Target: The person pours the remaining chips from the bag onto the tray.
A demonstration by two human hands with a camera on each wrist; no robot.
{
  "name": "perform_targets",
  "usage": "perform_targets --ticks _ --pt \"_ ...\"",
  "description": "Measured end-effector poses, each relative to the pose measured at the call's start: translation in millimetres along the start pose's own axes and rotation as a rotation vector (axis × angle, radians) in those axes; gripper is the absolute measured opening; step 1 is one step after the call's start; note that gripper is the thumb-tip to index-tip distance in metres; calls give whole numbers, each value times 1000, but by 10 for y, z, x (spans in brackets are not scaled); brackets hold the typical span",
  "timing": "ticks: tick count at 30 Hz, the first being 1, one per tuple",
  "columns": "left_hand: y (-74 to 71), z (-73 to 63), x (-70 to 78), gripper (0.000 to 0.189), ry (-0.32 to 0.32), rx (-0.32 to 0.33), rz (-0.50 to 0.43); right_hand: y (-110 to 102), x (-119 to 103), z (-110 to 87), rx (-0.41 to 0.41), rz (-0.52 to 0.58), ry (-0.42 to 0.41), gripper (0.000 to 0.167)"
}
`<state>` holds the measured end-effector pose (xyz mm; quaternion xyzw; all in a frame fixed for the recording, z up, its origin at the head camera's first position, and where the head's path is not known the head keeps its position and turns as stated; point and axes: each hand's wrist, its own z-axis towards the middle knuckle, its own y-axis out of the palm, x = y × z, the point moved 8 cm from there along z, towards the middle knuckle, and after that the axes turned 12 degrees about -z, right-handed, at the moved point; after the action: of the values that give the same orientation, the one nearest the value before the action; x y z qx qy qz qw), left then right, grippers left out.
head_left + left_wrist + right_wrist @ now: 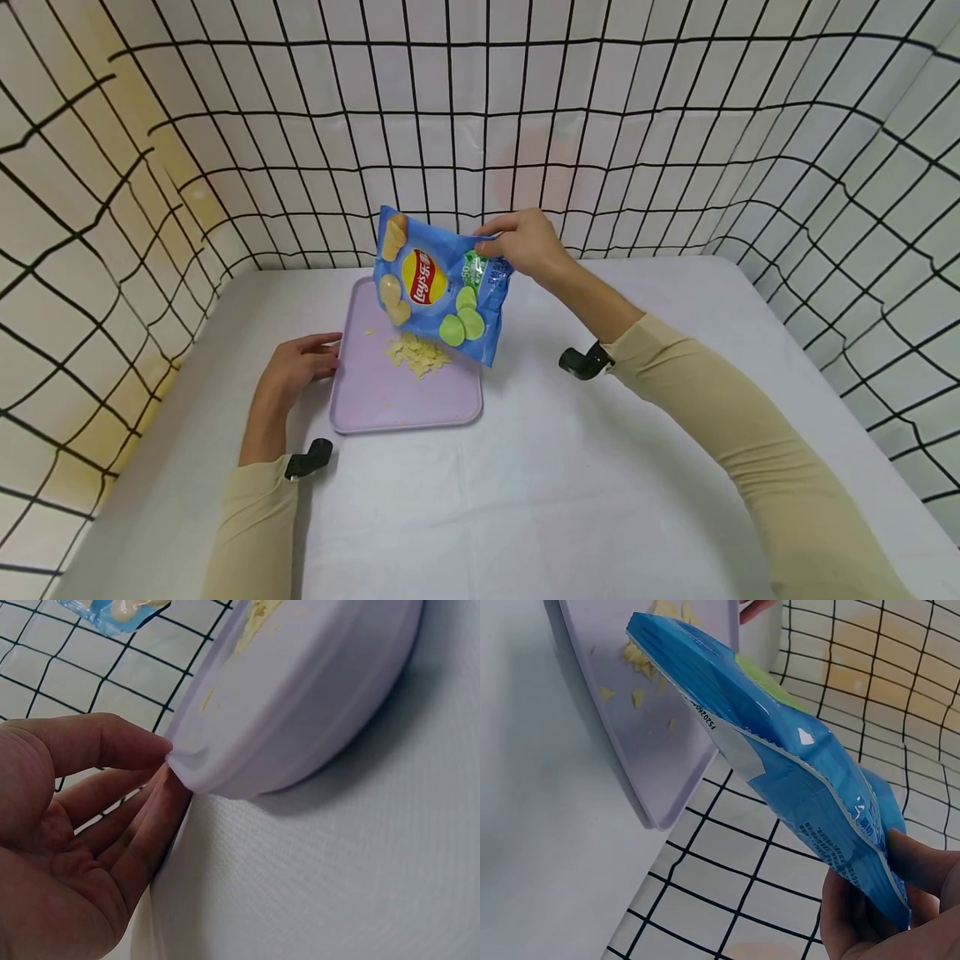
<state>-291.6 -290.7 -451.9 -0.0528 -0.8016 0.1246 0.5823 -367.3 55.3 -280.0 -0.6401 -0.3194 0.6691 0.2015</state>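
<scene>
My right hand (528, 242) pinches one end of a blue Lay's chip bag (408, 312) between thumb and fingers. Tilted, the bag hangs above a light purple tray (375, 407), its other end over the tray in the right wrist view. Broken potato chips (420, 354) lie in a small pile on the tray, with a few crumbs around it. At the tray's left edge is my left hand (300, 365); in the left wrist view its thumb (112, 742) and fingers grip the rim.
A white cloth-covered table (570, 500) lies under the tray. Black wire grid panels (487, 108) stand at the back and on both sides, the rear one close behind the bag. A small black camera (585, 362) sits on each wrist.
</scene>
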Motion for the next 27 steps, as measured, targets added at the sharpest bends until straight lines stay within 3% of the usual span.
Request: perform_targets --ticks 14,27 --pt "-7 -14 -6 54 2 6 -27 31 -28 17 0 52 -5 28" --pt "-1 -8 8 54 -4 2 -20 73 -24 28 -15 36 -6 27"
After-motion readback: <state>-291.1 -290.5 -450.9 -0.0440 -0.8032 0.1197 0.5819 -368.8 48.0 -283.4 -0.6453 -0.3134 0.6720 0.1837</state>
